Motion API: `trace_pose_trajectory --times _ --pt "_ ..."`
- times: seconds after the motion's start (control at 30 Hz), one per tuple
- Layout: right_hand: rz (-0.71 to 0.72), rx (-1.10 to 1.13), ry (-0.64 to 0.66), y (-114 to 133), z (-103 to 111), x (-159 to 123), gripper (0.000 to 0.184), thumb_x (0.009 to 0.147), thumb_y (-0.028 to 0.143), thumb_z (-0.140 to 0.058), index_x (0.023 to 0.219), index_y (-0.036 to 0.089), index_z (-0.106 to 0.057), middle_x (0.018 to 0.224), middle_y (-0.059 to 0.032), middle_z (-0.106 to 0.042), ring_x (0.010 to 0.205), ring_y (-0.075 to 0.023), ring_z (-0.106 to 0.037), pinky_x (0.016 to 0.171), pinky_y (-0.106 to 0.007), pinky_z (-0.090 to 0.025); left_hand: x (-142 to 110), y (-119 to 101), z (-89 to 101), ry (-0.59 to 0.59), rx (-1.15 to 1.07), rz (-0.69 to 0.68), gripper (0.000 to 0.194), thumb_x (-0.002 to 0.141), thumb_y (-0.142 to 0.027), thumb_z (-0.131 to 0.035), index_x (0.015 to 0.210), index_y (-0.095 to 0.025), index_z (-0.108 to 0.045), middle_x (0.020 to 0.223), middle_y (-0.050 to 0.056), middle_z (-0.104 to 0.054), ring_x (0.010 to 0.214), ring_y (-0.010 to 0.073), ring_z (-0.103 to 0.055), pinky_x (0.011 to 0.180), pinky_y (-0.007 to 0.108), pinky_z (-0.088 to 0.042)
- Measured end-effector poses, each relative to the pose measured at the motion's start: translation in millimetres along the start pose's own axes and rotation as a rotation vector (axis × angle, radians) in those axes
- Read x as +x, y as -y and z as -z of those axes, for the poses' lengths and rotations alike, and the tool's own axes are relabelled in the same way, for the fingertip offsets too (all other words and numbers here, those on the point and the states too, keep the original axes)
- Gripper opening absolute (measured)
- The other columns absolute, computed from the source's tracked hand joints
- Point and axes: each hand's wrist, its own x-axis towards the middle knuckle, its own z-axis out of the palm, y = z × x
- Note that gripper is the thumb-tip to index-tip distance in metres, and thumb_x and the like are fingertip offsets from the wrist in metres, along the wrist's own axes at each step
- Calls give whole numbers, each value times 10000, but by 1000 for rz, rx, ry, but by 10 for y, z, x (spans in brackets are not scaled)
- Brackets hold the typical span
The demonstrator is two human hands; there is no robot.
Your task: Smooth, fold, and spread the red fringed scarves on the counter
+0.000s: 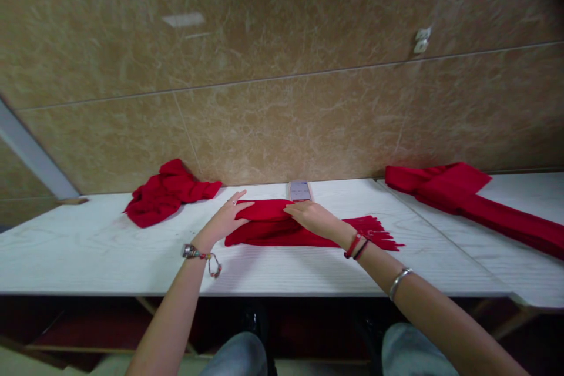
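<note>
A red scarf [273, 234] with a fringed right end lies across the white tabletop, its left part folded over on itself. My left hand [223, 222] is at the left end of the fold, with the thumb and a finger around its edge and another finger sticking out. At the fold's right side, my right hand [318, 222] holds the cloth with fingers close together; its thumb is hidden. Directly behind the scarf lies a phone [300, 190] with a lit screen, partly covered by the cloth and hand.
A crumpled red cloth [165, 194] rests on the table's left side. To the right, another long red scarf [458, 194] lies loosely folded across a table seam. A tan marbled wall [282, 123] rises behind the white table [282, 273]. Open shelves [88, 329] are underneath.
</note>
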Motion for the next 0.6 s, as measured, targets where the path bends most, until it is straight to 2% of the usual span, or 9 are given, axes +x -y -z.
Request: trace_pose_trajectory --times 0.13,0.23,0.3,0.43,0.53,0.6 --pt "-49 -21 4 -23 56 13 342 871 107 -395 1196 123 -501 970 -125 -661 863 -192 -625 769 -309 -468 21 -115 -11 46 47 -153 417 802 -340 -517 1182 -173 -555 1283 80 -499 1183 222 -440 1030 342 -296" --pt "-8 -37 15 -56 70 1 323 873 197 -445 1184 135 -507 1023 -133 -644 902 -206 -611 788 -325 -459 42 -143 -56 57 96 -179 320 839 -259 -461 1106 -158 -606 1164 68 -597 1086 196 -525 982 326 -358" --pt "34 -48 29 -74 64 -16 331 850 238 -499 1163 134 -521 1086 -145 -619 954 -221 -594 824 -344 -447 54 -137 -82 38 114 -175 299 852 -211 -425 1067 -157 -625 1122 58 -623 1046 181 -553 953 314 -389" --pt "61 -44 22 -54 38 -32 396 818 228 -540 1197 125 -488 1159 -141 -584 1019 -224 -565 869 -341 -425 60 -120 -102 -18 149 -154 314 870 -200 -396 1110 -168 -597 1109 52 -630 1007 179 -578 913 319 -422" --pt "30 -51 -11 10 6 0 410 817 265 -543 1196 122 -480 1139 -137 -594 1012 -226 -565 864 -337 -423 55 -138 -110 -23 207 -131 329 891 -216 -369 1143 -165 -574 1095 70 -636 964 193 -602 873 327 -444" --pt "-17 -87 -19 58 -21 43 331 835 248 -510 1138 115 -515 1078 -139 -618 967 -223 -582 840 -337 -427 53 -163 -119 -19 262 -104 351 905 -225 -344 1186 -155 -543 1075 94 -642 930 210 -617 835 337 -460"
